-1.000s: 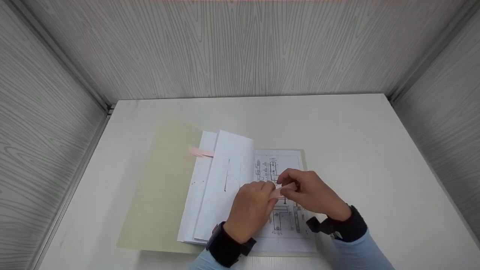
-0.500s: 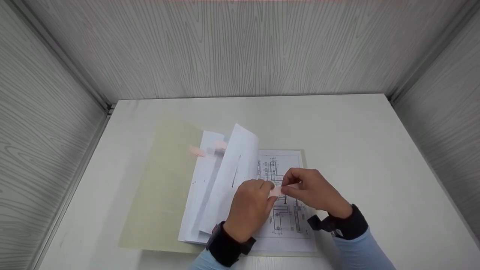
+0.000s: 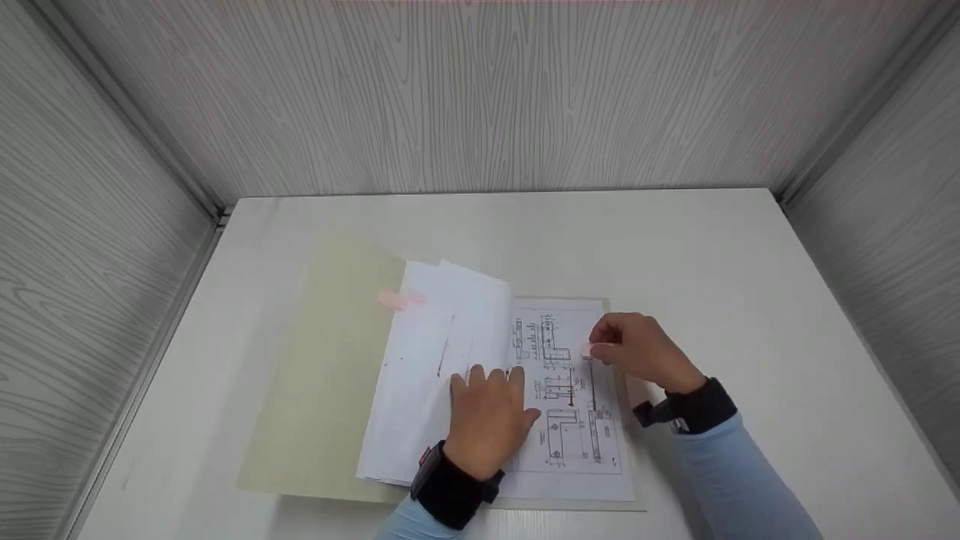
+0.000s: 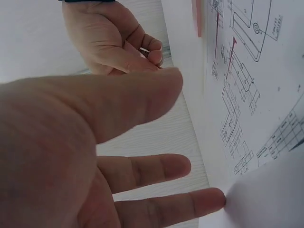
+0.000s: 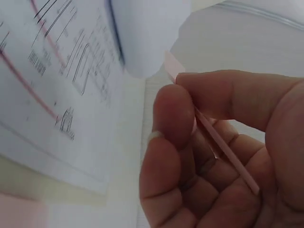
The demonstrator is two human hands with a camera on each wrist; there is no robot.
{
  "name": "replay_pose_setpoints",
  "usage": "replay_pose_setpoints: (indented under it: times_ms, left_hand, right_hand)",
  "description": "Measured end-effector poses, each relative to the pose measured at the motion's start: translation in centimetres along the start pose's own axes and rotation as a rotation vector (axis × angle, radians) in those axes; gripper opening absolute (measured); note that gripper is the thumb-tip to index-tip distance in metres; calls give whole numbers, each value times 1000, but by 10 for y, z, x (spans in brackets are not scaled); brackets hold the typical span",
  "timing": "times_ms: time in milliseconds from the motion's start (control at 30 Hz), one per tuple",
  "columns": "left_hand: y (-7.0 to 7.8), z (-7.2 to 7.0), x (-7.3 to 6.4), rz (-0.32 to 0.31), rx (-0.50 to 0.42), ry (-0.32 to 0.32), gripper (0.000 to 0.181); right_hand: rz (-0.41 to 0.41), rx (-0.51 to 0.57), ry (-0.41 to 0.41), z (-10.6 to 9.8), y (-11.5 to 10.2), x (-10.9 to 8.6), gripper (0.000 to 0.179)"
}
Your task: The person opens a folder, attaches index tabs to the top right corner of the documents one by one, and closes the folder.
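Note:
My left hand point(image 3: 489, 420) lies with spread fingers on the turned-over white pages point(image 3: 427, 337), close to the fold of an open document folder. My right hand point(image 3: 637, 349) pinches a pink sticky note point(image 5: 228, 152) between thumb and forefinger. One end of that note point(image 3: 587, 350) shows past the fingertips, over the right edge of a page with technical drawings point(image 3: 555, 480). In the right wrist view the note is a narrow pink strip running back into the palm. Red lines mark the drawings in both wrist views.
The folder's pale green cover point(image 3: 315, 390) spreads to the left. Pink sticky tabs point(image 3: 394, 300) stick out of the turned pages' left edge. Another pink piece point(image 3: 637, 391) lies beneath the right wrist. Grey wood-grain panels point(image 3: 480, 97) enclose the white table point(image 3: 675, 247).
My right hand has moved up and right with the pink note, away from the left hand. The left hand has let go of the note and flattened onto the pages, which have settled leftward.

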State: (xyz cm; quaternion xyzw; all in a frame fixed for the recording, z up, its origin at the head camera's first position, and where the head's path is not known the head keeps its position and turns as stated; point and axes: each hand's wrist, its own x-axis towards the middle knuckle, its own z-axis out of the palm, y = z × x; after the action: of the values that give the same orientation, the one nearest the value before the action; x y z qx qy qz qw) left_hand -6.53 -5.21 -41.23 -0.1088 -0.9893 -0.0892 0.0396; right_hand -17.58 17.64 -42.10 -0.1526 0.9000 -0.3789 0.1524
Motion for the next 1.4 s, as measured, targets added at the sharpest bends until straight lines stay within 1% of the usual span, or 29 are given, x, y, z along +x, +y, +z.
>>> replay_pose_setpoints:
  times_ms: [100, 167, 233, 400, 467, 533, 633, 733, 800, 1100, 1233, 1400]
  left_hand:
    - [1, 0, 0, -56, -1, 24, 57]
    - [2, 1, 0, -74, -2, 23, 61]
    - [4, 2, -1, -51, -13, 2, 64]
    - [11, 7, -2, 98, -37, -130, 66]
    - [13, 10, -2, 127, -27, -169, 65]
    - [15, 13, -2, 136, -5, -183, 65]
    - [18, 16, -2, 149, 33, -183, 65]
    - [20, 19, -3, 164, 62, -187, 61]
    - [22, 21, -3, 166, 79, -201, 59]
    - [26, 33, -3, 179, 111, -235, 54]
    - [27, 33, -3, 172, 107, -247, 51]
    - [28, 32, -3, 167, 113, -253, 51]
  right_hand:
    - [44, -6, 0, -5, 12, 11, 8]
    - [71, 2, -7, -6, 18, 18, 10]
    - [104, 26, -26, -6, 23, 25, 13]
    - [174, 78, -71, -1, 29, 38, 15]
    - [189, 73, -76, 1, 29, 42, 13]
    - [196, 60, -74, 4, 29, 44, 12]
    - [211, 36, -63, 6, 29, 45, 11]
    - [214, 24, -58, 8, 30, 44, 12]
    - [218, 16, -54, 8, 30, 44, 12]
    - [221, -9, -44, 12, 41, 48, 11]
    - [236, -16, -47, 13, 41, 49, 11]
    - [230, -27, -42, 13, 40, 48, 11]
